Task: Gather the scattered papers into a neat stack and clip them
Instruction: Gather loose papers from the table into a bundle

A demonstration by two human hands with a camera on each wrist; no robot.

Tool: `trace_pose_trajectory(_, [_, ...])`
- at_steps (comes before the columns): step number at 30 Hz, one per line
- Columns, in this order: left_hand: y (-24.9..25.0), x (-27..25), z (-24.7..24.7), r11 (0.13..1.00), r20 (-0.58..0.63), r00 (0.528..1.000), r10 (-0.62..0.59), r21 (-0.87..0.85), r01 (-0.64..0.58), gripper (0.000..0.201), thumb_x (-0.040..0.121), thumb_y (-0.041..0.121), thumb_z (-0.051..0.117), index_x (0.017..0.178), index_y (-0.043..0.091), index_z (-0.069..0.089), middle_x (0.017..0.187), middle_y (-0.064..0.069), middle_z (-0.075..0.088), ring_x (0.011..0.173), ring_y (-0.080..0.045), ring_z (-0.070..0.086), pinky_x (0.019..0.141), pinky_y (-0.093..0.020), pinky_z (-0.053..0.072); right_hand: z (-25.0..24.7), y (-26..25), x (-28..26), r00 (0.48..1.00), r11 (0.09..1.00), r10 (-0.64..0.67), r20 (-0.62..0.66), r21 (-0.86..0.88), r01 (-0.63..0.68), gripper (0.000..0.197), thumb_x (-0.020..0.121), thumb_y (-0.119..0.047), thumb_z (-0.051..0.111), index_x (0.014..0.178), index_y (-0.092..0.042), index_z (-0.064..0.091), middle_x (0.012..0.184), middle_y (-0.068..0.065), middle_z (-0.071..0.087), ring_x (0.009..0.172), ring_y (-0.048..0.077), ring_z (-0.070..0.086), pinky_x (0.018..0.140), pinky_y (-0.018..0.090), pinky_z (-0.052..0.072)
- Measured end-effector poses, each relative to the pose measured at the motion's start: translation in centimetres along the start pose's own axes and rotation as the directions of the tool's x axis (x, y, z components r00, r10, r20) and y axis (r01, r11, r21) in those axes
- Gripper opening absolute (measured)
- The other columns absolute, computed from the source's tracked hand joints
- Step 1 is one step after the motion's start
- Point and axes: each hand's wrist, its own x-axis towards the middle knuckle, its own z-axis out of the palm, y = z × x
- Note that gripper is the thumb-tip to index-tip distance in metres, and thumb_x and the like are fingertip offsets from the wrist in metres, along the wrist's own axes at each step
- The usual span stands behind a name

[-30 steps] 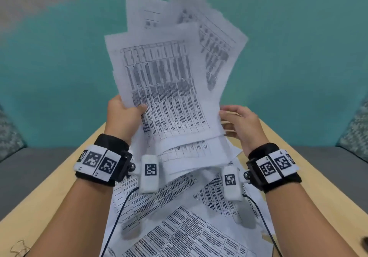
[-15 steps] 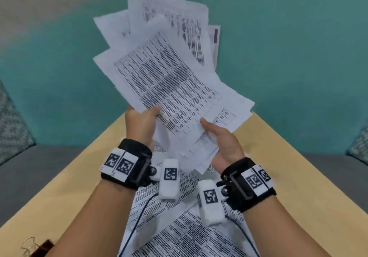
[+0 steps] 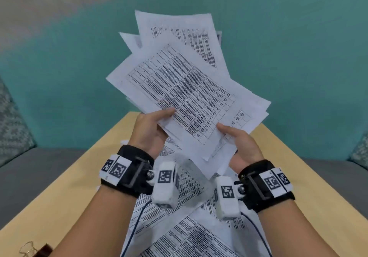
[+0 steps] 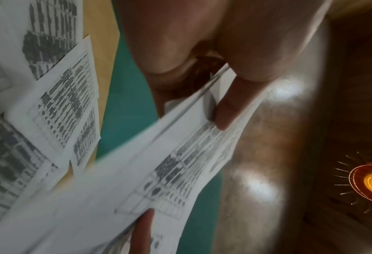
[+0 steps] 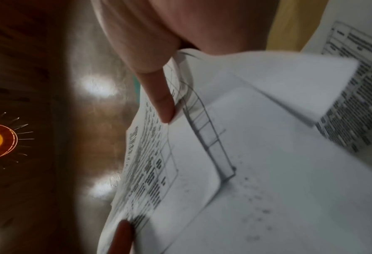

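Both hands hold a fanned, uneven bundle of printed sheets [image 3: 185,89] in the air above the table. My left hand [image 3: 159,123] pinches its left lower edge, thumb [image 4: 230,110] on top. My right hand [image 3: 231,135] pinches the bottom edge, thumb [image 5: 161,103] on the top sheet, fingers hidden beneath. The same bundle [image 4: 180,163] [image 5: 245,154] fills both wrist views, blurred. More loose sheets [image 3: 179,227] lie overlapping on the table under my wrists. A binder clip [image 3: 29,248] with wire handles lies at the table's near left corner.
The light wooden table [image 3: 79,197] runs away from me, narrow, its far edge just beyond my hands. Grey seats [image 3: 29,167] flank it on both sides, with patterned cushions [image 3: 12,129] at the edges. A teal surface lies behind.
The bundle has swung from nearly upright to tilted clockwise. My right hand shifted from its right edge to its bottom edge. In the last half second the grip stayed the same.
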Motion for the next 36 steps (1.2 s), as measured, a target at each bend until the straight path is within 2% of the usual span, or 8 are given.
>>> trace_pose_trajectory(3, [-0.5, -0.2, 0.6, 1.000, 0.004, 1.000, -0.009, -0.014, 0.009, 0.047, 0.077, 0.000, 0.079, 0.119, -0.011, 0.060, 0.114, -0.014, 0.068, 0.115, -0.029, 0.068, 0.095, -0.036, 0.058, 0.6, 0.3, -0.6, 0.995, 0.995, 0.073, 0.064, 0.067, -0.078, 0.033, 0.087, -0.011, 0.069, 0.117, 0.003, 0.071, 0.117, 0.021, 0.072, 0.104, 0.035, 0.072, 0.098, 0.049, 0.054])
trace_pose_trajectory(6, [-0.8, 0.1, 0.4, 1.000, 0.016, 1.000, -0.004, -0.010, 0.004, 0.010, 0.087, -0.007, 0.069, 0.079, -0.008, 0.063, 0.090, -0.011, 0.075, 0.107, -0.024, 0.071, 0.083, -0.028, 0.061, 0.7, 0.2, -1.1, 0.984, 0.982, 0.117, 0.131, 0.130, -0.134, 0.019, 0.091, -0.008, 0.064, 0.101, -0.001, 0.078, 0.110, 0.019, 0.075, 0.098, 0.034, 0.075, 0.101, 0.051, 0.050])
trace_pose_trajectory(10, [-1.3, 0.3, -0.1, 1.000, 0.070, 0.997, -0.008, -0.029, 0.010, 0.029, 0.075, 0.002, 0.078, 0.100, -0.006, 0.065, 0.124, -0.020, 0.071, 0.127, -0.031, 0.063, 0.116, -0.042, 0.042, 0.5, 0.5, -1.0, 0.977, 0.979, 0.150, 0.155, 0.118, -0.169, 0.037, 0.091, -0.009, 0.066, 0.128, -0.003, 0.067, 0.126, 0.021, 0.069, 0.118, 0.038, 0.066, 0.111, 0.053, 0.042])
trace_pose_trajectory(16, [-0.8, -0.5, 0.0, 1.000, 0.148, 0.989, -0.014, 0.025, 0.010, 0.012, 0.085, 0.006, 0.070, 0.075, 0.007, 0.077, 0.076, -0.006, 0.073, 0.074, -0.023, 0.072, 0.073, -0.036, 0.062, -0.9, -0.4, -0.3, 0.984, 0.986, 0.153, 0.087, 0.046, -0.158, 0.047, 0.081, -0.008, 0.077, 0.127, 0.000, 0.067, 0.128, 0.024, 0.066, 0.120, 0.043, 0.063, 0.110, 0.058, 0.042])
trace_pose_trajectory(21, [1.1, -0.1, -2.4, 0.952, 0.242, 0.966, 0.089, -0.306, -0.011, 0.067, 0.086, 0.049, 0.066, 0.141, 0.012, 0.060, 0.146, -0.017, 0.058, 0.133, -0.039, 0.056, 0.112, -0.061, 0.041, -3.6, -1.5, 0.6, 0.997, 0.977, -0.010, -0.079, -0.212, -0.007, 0.059, 0.062, 0.001, 0.085, 0.119, -0.004, 0.071, 0.113, 0.016, 0.075, 0.106, 0.037, 0.071, 0.097, 0.051, 0.054])
trace_pose_trajectory(24, [2.4, 0.5, -4.4, 0.934, 0.270, 0.963, -0.010, -0.340, 0.105, 0.099, 0.076, 0.073, 0.067, 0.155, 0.018, 0.044, 0.155, -0.013, 0.050, 0.141, -0.040, 0.048, 0.115, -0.061, 0.032, -6.5, -1.5, 1.8, 0.994, 0.950, -0.051, -0.100, -0.313, 0.017, 0.087, 0.029, -0.009, 0.098, 0.114, -0.013, 0.075, 0.113, 0.009, 0.077, 0.113, 0.038, 0.067, 0.107, 0.059, 0.043])
trace_pose_trajectory(27, [3.0, 0.5, -5.6, 0.966, 0.262, 0.962, -0.083, -0.217, 0.142, 0.090, 0.080, 0.078, 0.060, 0.151, 0.024, 0.050, 0.147, -0.010, 0.060, 0.133, -0.040, 0.057, 0.111, -0.065, 0.037, -7.0, -2.2, 1.4, 0.995, 0.916, -0.006, -0.096, -0.400, -0.033, 0.070, 0.048, 0.000, 0.091, 0.115, -0.010, 0.073, 0.111, 0.010, 0.077, 0.111, 0.037, 0.067, 0.106, 0.059, 0.044])
trace_pose_trajectory(36, [0.5, 2.4, -6.4, 0.873, -0.067, 0.997, 0.027, 0.488, 0.009, 0.035, 0.083, -0.013, 0.069, 0.112, 0.007, 0.071, 0.105, -0.007, 0.081, 0.100, -0.031, 0.076, 0.090, -0.047, 0.060, -7.5, -2.9, 0.9, 0.981, 0.838, -0.069, -0.183, -0.544, -0.043, 0.043, 0.074, 0.005, 0.075, 0.115, -0.007, 0.069, 0.109, 0.011, 0.077, 0.100, 0.033, 0.073, 0.096, 0.052, 0.054])
